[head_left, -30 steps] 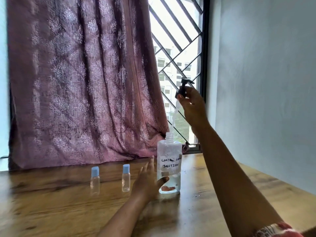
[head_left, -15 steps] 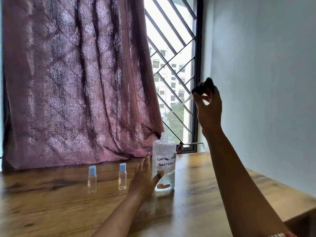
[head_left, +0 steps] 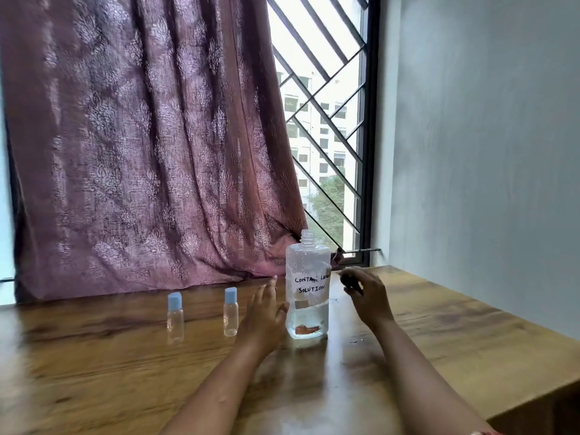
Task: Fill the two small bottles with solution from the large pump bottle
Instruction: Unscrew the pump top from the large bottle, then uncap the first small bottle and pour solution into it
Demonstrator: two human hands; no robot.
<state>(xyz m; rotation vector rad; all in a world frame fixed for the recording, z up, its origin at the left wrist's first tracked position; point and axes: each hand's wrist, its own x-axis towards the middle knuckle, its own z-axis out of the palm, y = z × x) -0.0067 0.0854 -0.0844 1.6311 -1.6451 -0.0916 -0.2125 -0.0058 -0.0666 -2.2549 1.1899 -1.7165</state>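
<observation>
The large clear bottle [head_left: 307, 296], labelled "contact lens solution", stands upright on the wooden table [head_left: 125, 372] with its neck uncapped and some liquid at the bottom. My left hand [head_left: 265, 312] rests against its left side, fingers spread. My right hand [head_left: 367, 293] is low beside the bottle's right side and grips the black pump head [head_left: 347, 279]; its tube is hidden. Two small clear bottles with blue caps stand to the left, one [head_left: 174, 317] further left and one [head_left: 230, 312] near my left hand.
A patterned purple curtain [head_left: 141, 136] hangs behind the table, and a barred window [head_left: 326, 120] is to its right. A grey wall [head_left: 486, 136] runs along the right side. The table's right edge [head_left: 533, 394] drops off at lower right.
My right hand has come down from head height with the pump head, to table level right of the large bottle. My left hand stays at the bottle.
</observation>
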